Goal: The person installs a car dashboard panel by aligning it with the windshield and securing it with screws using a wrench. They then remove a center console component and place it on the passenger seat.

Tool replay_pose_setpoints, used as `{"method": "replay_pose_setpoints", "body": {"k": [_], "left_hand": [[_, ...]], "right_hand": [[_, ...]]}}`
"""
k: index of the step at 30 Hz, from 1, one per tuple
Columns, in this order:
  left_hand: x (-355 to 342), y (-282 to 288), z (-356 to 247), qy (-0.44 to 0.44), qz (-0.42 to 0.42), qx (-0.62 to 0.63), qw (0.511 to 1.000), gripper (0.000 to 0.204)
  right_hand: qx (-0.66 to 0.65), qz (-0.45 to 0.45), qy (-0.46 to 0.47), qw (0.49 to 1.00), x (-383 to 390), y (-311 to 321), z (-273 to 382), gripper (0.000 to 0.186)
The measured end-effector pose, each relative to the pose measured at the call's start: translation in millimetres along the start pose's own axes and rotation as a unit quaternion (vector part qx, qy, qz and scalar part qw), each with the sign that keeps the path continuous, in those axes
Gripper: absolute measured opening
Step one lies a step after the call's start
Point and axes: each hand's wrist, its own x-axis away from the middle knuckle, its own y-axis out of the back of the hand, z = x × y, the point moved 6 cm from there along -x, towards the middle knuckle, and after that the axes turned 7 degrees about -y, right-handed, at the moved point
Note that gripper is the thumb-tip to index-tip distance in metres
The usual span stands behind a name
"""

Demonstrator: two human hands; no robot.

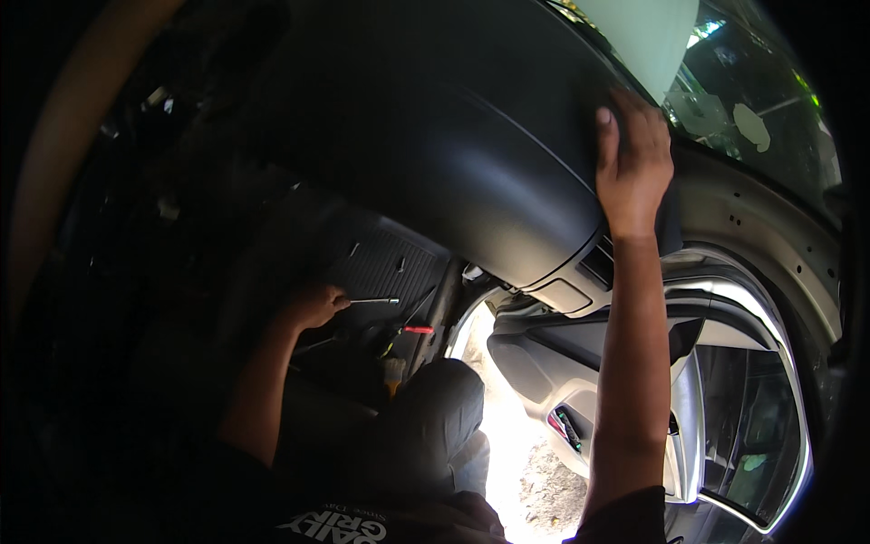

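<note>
1. Apparently the job is partway along: the dark dashboard (435, 172) spans the upper middle of the frame, while the windscreen pillar (757, 213) at right shows bare metal with small holes, so its trim looks to be off. The side vent (594, 263) sits at the dashboard's end. How much remains, and whether any fastener is loose, I cannot tell.

2. At upper right, the right hand (637, 168) lies spread on the dashboard top beside the windscreen (761, 168), thumb apart from the fingers, gripping nothing visible.

3. Left of centre, the left hand (317, 306) is closed around one end of a slim metal tool (373, 300), which points toward frame right over the floor mat (419, 265).

4. That mat is dark and ribbed, with a red-handled tool (418, 330) near its lower right and a yellow-handled brush (394, 374) below that.

5. Around it is a shadowy car interior. At lower right the door (535, 363) stands open, with bright, rough ground (548, 476) outside; the left side of the frame is too dark to read.
</note>
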Motion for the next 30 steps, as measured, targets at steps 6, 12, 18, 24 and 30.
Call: {"method": "replay_pose_setpoints", "body": {"k": [6,12,18,24,30], "left_hand": [[106.4,137.7,-120.6,-0.097,-0.151,0.128,0.975,0.04],[99.4,140.3,-123.3,-0.154,-0.177,-0.066,0.97,0.044],[62.1,38.2,43.1,0.084,-0.009,-0.096,0.992,0.041],[11.6,-100.7,145.3,0.055,0.184,-0.162,0.968,0.036],[11.3,-147.4,167.3,-0.025,0.289,-0.215,0.933,0.031]], "right_hand": [[-0.278,0.335,0.161,0.886,118.0,17.4,175.1,0.046],[-0.184,0.514,0.116,0.829,165.6,3.4,170.9,0.014],[-0.087,0.523,0.013,0.847,177.0,45.0,76.2,0.01],[-0.137,0.534,-0.163,0.818,216.3,64.9,29.4,0.01],[-0.176,0.525,-0.25,0.794,245.4,90.5,-9.2,0.017]]}}
